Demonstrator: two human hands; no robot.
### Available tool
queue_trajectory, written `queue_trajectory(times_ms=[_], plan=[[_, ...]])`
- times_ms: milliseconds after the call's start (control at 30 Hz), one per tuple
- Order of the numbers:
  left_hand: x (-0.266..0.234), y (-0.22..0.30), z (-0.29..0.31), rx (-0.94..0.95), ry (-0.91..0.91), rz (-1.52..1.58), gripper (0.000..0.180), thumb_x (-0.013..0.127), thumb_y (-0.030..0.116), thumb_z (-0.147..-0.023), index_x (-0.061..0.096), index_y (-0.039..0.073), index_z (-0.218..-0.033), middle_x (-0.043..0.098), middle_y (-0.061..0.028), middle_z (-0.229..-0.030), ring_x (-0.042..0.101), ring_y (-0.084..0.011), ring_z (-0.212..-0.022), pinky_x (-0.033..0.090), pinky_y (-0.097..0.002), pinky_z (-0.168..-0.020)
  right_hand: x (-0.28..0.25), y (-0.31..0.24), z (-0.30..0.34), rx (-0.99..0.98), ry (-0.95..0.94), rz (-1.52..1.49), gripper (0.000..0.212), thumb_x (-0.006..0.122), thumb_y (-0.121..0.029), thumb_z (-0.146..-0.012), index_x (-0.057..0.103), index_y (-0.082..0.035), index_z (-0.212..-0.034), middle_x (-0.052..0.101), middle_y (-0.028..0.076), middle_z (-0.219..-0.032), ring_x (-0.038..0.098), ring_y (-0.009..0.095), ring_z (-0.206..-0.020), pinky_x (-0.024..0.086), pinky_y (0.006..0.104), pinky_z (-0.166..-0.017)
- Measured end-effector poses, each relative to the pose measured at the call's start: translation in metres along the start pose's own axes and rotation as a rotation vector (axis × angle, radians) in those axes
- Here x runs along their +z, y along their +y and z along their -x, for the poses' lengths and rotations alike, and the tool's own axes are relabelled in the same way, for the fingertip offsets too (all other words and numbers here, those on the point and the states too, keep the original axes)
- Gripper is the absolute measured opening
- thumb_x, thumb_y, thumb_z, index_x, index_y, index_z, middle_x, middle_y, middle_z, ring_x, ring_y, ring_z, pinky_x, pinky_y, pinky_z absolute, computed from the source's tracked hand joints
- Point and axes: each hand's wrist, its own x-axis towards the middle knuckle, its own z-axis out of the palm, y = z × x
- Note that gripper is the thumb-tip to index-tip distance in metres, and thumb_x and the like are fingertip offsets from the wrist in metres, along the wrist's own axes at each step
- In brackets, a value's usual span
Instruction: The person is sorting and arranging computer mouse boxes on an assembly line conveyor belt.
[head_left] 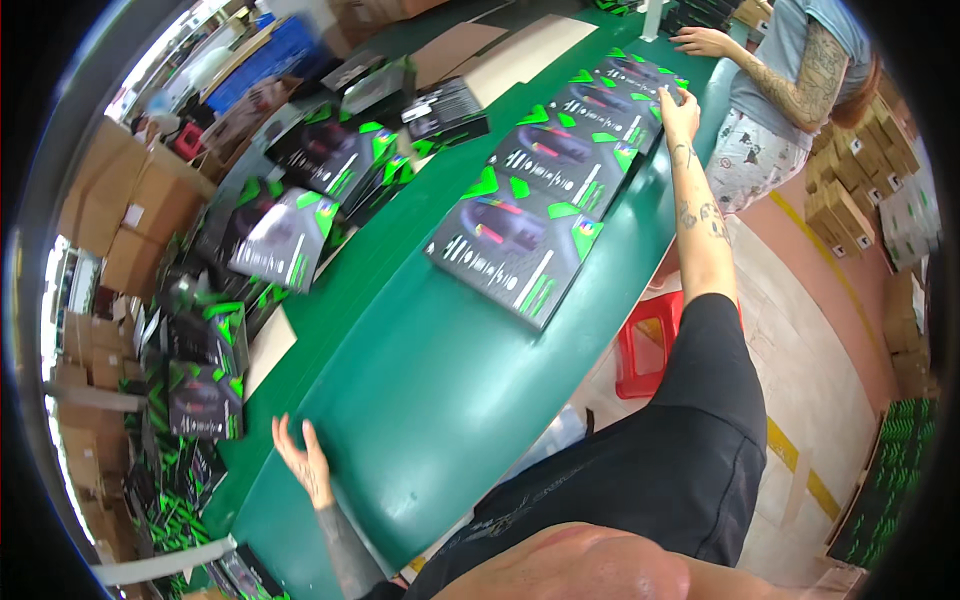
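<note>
Several flat black boxes with green corners and a printed picture lie in a row on the green table. The nearest box [490, 265] is closest to me, and a second box [600, 170] lies beyond it. My right hand [680, 115] reaches out beside the right edge of a far box [600, 112]. Its fingers are slightly bent and apart; whether they touch the box I cannot tell. Over the table's left part, my left hand [304, 468] is held with fingers spread, nothing in it.
Piles of similar boxes [285, 235] line the table's left side, near flat cardboard sheets [535, 55]. A co-worker [800, 85] is at the far right, one hand on the table. A red stool [640, 350] stands below the table edge. Stacked cartons [850, 190] are on the right.
</note>
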Motion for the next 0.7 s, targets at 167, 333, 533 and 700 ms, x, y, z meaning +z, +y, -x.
queue_trajectory(times_ms=[167,333,533,700], plan=[[0.004,-0.005,0.020,-0.100,0.018,-0.091,0.041,0.057,0.023,-0.086,0.047,0.002,-0.120,0.038,-0.0180,-0.132,0.038,-0.0301,-0.120,0.033,-0.0397,-0.097,0.034,0.091,-0.112,0.288,-0.254,-0.441,0.052,0.068,-0.036,-0.069,0.055,-0.002,-0.107,0.060,0.011,-0.100,0.058,0.020,-0.089,0.045,0.0345,-0.082],[0.038,0.051,0.023,0.044,-0.104,-0.069,0.037,0.054,0.017,-0.086,0.047,-0.001,-0.118,0.047,-0.0188,-0.123,0.043,-0.0316,-0.116,0.031,-0.0387,-0.099,0.038,0.087,-0.096,0.332,-0.492,-0.997,0.032,0.063,-0.027,-0.072,0.059,-0.005,-0.095,0.063,0.008,-0.089,0.060,0.018,-0.077,0.048,0.0318,-0.069],[0.078,0.156,0.019,0.109,-0.415,0.402,0.075,0.055,0.036,-0.084,0.018,-0.001,-0.138,0.023,-0.0201,-0.141,0.026,-0.0336,-0.129,0.023,-0.0441,-0.104,0.038,0.082,-0.071,0.423,-0.603,-0.903,0.033,0.065,-0.021,-0.070,0.055,-0.007,-0.099,0.059,0.005,-0.087,0.057,0.018,-0.078,0.046,0.0317,-0.075],[0.094,0.137,0.061,-0.155,-0.314,0.885,0.083,0.056,0.030,-0.083,0.003,0.002,-0.141,0.014,-0.0143,-0.144,0.023,-0.0271,-0.130,0.019,-0.0373,-0.107,-0.015,0.005,0.051,0.296,-0.683,-0.842,0.038,0.067,-0.021,-0.070,0.051,-0.007,-0.102,0.055,0.004,-0.095,0.051,0.015,-0.089,0.039,0.0283,-0.080]])
